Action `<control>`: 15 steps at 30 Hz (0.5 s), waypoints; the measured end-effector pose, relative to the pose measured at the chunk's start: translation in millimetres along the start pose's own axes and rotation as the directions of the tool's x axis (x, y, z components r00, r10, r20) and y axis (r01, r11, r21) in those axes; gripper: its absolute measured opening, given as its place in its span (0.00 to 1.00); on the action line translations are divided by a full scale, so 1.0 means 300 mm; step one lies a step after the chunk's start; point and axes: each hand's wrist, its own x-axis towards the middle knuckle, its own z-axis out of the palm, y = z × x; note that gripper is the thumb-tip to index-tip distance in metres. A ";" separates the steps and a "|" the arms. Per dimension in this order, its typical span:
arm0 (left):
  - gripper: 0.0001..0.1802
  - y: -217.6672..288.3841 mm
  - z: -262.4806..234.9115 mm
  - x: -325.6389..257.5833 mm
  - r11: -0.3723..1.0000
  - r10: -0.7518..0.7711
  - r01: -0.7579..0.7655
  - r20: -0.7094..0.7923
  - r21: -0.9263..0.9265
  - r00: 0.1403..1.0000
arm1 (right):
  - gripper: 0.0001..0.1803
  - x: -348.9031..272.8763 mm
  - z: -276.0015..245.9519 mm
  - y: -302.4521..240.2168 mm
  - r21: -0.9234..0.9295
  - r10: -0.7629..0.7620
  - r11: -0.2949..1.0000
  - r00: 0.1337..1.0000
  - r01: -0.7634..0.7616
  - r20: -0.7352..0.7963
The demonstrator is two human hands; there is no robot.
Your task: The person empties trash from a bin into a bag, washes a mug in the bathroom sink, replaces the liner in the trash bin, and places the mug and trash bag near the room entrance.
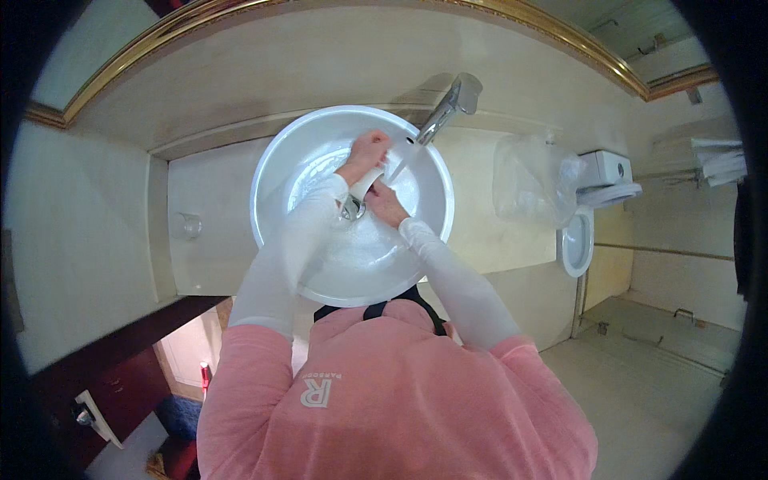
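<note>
Both my hands are inside a round white washbasin [276, 160], close together near its middle. A small white cup-like thing [367, 182] is between them; its exact kind I cannot make out. My left hand [370, 150] is closed at the far side of it, fingers curled. On the near right side, my right hand [387, 205] grips the white thing with fingers bent round it. A stream of water falls from the chrome faucet [438, 120] toward my hands. Below them shows the metal drain [352, 209], partly covered.
A clear glass [189, 226] stands on the counter left of the basin. To the right lies a clear plastic bag [524, 180], with a white toilet [578, 244] beyond. A gold-framed mirror [200, 18] spans the far wall. A dark red door [120, 392] is at lower left.
</note>
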 end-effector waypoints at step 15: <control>0.30 -0.024 -0.097 -0.156 0.813 -0.184 0.257 0.190 -0.522 0.965 | 0.24 0.003 -0.069 -0.221 0.986 0.157 0.149 0.986 -0.071 0.047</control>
